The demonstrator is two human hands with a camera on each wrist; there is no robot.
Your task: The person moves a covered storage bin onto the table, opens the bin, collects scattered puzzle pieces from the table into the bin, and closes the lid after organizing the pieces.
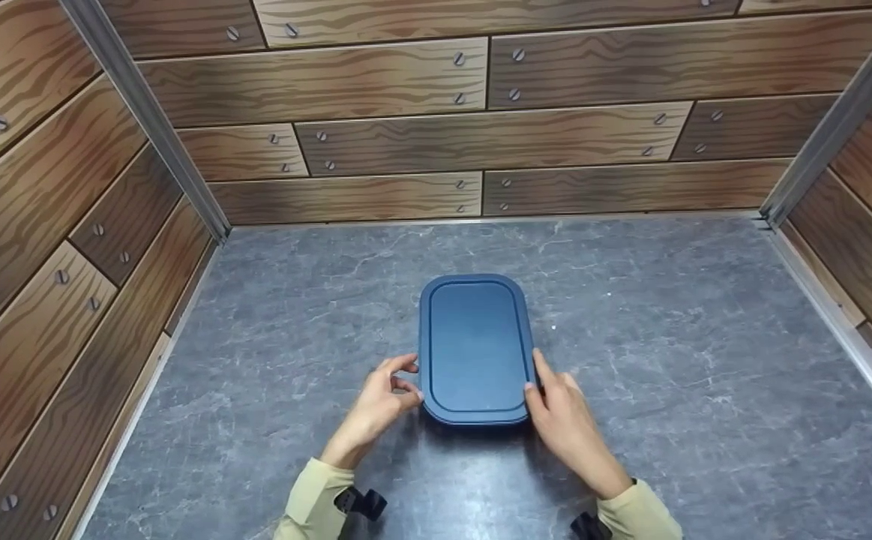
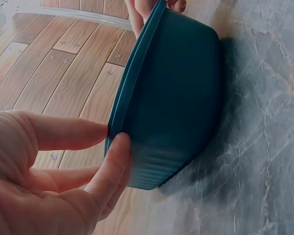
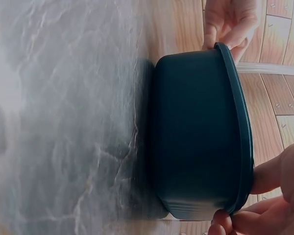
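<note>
A blue rectangular container with rounded corners and a fitted lid (image 1: 477,345) stands on the grey marbled table, its long side pointing away from me. Its deep, dark side wall (image 2: 171,83) shows in the left wrist view. My left hand (image 1: 379,401) is at the near left edge, thumb and fingertips pinching the rim. On the opposite long side my right hand (image 1: 563,412) grips the rim, with its thumb near the lid's corner and the fingers along the side. In the right wrist view the right fingertips (image 3: 223,220) sit right under the lid's rim.
Wood-plank-patterned panels (image 1: 391,142) wall the table (image 1: 293,315) at the back and both sides, joined by grey metal corner posts (image 1: 154,112). Table surface extends on both sides of the container. Dark straps (image 1: 361,502) are on both wrists.
</note>
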